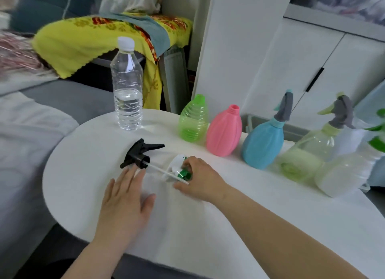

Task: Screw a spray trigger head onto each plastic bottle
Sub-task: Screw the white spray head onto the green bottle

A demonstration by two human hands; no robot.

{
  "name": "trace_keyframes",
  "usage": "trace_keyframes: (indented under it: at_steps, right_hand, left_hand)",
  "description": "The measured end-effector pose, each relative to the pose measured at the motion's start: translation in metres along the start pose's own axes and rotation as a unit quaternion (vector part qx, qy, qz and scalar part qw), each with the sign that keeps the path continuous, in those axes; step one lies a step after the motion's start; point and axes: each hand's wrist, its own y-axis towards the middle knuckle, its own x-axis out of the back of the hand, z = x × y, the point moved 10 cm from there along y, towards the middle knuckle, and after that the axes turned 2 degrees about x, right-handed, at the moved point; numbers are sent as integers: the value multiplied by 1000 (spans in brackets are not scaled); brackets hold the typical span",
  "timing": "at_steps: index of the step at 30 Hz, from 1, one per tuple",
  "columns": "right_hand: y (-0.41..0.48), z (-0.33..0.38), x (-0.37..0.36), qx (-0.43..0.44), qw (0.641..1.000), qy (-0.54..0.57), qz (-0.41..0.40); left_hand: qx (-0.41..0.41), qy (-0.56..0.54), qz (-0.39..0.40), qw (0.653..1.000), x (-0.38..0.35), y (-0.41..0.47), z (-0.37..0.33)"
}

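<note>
Progress at this point: blue bottle (pixel 263 141) and pale green bottle (pixel 306 153) already carried trigger heads; a clear bottle (pixel 350 170) at far right seemed capped too, though the frame edge cut it off. Green bottle (pixel 193 120) and pink bottle (pixel 225 132) stood open-necked on the desk (pixel 87 153). My right hand (pixel 200 178) had fingers curled around the white-and-green trigger head (pixel 179 168), lying on the desk. My left hand (pixel 125 199) lay flat, fingers spread, holding nothing, fingertips just beside the black trigger head (pixel 141 153). Two heads left to fit.
</note>
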Motion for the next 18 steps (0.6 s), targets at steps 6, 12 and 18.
trace_keyframes:
  at_steps: [6, 12, 18]
  right_hand:
    - [2, 2, 2, -8, 999, -17, -33]
    - [-10, -13, 10, -59, 996, 69, -14]
    - [-37, -20, 36, -55, 970, 236, -12]
  left_hand:
    - [-10, 103, 52, 993, -16, -4, 2]
    - [-7, 113, 53, 992, -17, -5, 1]
    - [4, 101, 76, 992, -17, -8, -3]
